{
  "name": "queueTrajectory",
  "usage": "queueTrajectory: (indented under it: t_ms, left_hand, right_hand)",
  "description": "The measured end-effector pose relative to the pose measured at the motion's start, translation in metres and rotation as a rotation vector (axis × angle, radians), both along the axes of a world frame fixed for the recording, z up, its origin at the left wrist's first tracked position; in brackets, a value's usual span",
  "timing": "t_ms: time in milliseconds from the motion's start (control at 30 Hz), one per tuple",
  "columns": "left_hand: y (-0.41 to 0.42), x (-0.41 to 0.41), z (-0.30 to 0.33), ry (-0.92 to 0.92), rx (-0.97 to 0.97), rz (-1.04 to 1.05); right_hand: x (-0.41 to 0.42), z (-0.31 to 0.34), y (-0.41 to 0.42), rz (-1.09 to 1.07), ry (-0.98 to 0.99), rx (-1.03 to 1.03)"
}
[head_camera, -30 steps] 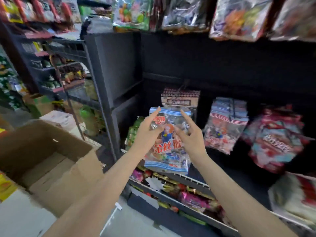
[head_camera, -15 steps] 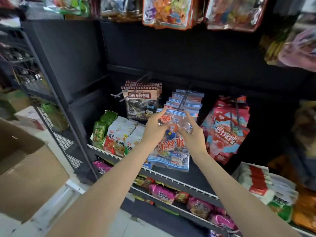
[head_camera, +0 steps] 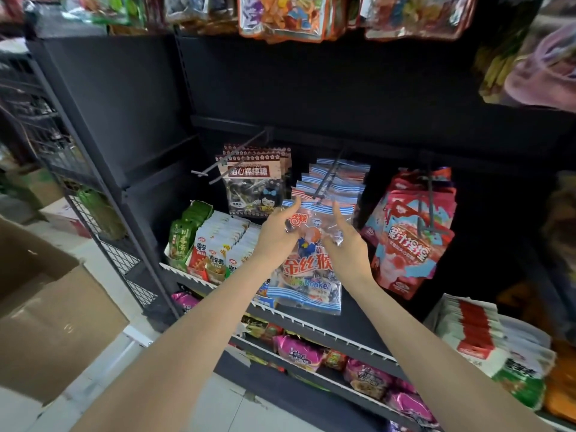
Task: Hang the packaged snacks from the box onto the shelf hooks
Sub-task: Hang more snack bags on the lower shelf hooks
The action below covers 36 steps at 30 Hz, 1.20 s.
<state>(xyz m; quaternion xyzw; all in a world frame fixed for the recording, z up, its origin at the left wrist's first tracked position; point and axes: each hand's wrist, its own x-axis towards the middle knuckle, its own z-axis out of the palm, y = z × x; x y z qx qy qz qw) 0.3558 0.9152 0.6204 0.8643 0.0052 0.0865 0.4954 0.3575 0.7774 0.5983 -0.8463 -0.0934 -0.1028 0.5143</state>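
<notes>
The blue-striped candy bag [head_camera: 307,260] hangs between both hands just below the tip of the shelf hook [head_camera: 327,179], in front of matching bags [head_camera: 335,182] already hung there. The left hand [head_camera: 276,236] and right hand [head_camera: 344,244] pinch its upper corners, fingers [head_camera: 293,204] curled on the header. The slick header may buckle and miss the hook, or the bag may slip free. Beside it hang red pouches [head_camera: 411,238]; a cardboard box [head_camera: 46,322] stands at the left on the tiled floor [head_camera: 103,391].
</notes>
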Motion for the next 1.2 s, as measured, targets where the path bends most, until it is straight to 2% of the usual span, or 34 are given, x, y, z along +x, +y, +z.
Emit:
queueTrajectory:
  t_ms: [133, 300, 400, 500, 600, 700, 767, 867, 967, 1067, 1133, 1200]
  left_hand:
    - [-0.002, 0.010, -0.003, 0.018, 0.095, -0.004]
    - [-0.011, 0.026, -0.003, 0.035, 0.197, 0.036]
    - [-0.011, 0.026, -0.011, -0.053, 0.163, 0.059]
    - [0.000, 0.023, -0.021, -0.195, 0.087, 0.096]
    - [0.015, 0.022, -0.026, -0.227, 0.090, 0.126]
    - [0.042, 0.028, -0.027, -0.164, 0.088, 0.167]
    - [0.065, 0.038, -0.027, -0.140, 0.112, 0.220]
    - [0.110, 0.059, -0.025, -0.106, 0.117, 0.314]
    - [0.159, 0.084, -0.018, -0.042, 0.077, 0.411]
    - [0.204, 0.116, -0.005, -0.055, 0.019, 0.436]
    - [0.222, 0.140, 0.008, -0.086, -0.010, 0.374]
    - [0.229, 0.162, 0.024, -0.125, 0.046, 0.268]
  right_hand:
    - [0.010, -0.004, -0.001, -0.007, -0.018, -0.071]
    - [0.016, 0.000, 0.000, -0.078, -0.013, -0.399]
    - [0.013, -0.008, 0.003, -0.254, -0.271, -0.602]
    - [0.007, -0.015, 0.006, -0.258, -0.477, -0.566]
    - [0.006, -0.017, 0.019, -0.044, -0.405, -0.552]
    - [0.012, -0.013, 0.043, 0.149, -0.304, -0.520]
    - [0.020, -0.009, 0.064, 0.220, -0.268, -0.485]
    - [0.037, 0.003, 0.101, 0.253, -0.313, -0.448]
    - [0.062, 0.021, 0.137, 0.208, -0.236, -0.320]
    - [0.099, 0.041, 0.163, 0.027, -0.209, -0.205]
    - [0.124, 0.053, 0.173, -0.076, -0.227, -0.241]
    - [0.148, 0.061, 0.180, -0.156, -0.213, -0.321]
